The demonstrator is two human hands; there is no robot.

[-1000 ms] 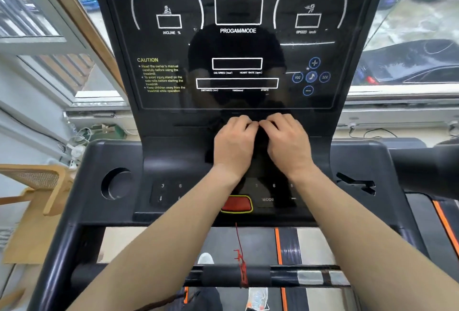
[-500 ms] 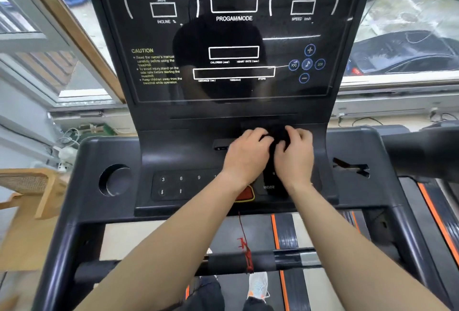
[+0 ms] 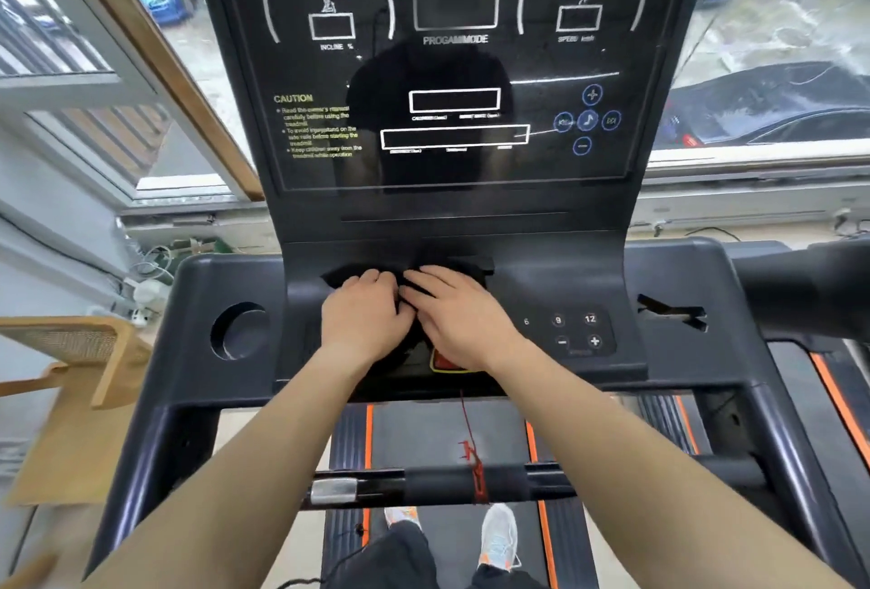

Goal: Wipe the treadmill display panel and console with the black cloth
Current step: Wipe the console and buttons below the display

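The black treadmill display panel [image 3: 452,70] rises upright ahead, with white outlines and a yellow caution text. Below it the dark console [image 3: 565,277] slopes toward me. A black cloth [image 3: 348,276] lies spread on the console's centre, its edges showing beyond my fingers. My left hand [image 3: 365,315] and my right hand [image 3: 463,315] lie side by side, palms down, pressing on the cloth. They cover most of it and part of the red stop button [image 3: 447,362].
A round cup recess [image 3: 237,329] sits left on the console, number keys [image 3: 572,329] to the right. A crossbar [image 3: 423,485] with a red cord spans below my arms. A wooden chair [image 3: 70,353] stands at left, windows behind.
Both hands have slid with the cloth to the left across the console, uncovering the right-hand number keys. The cloth is now spread flatter under them.
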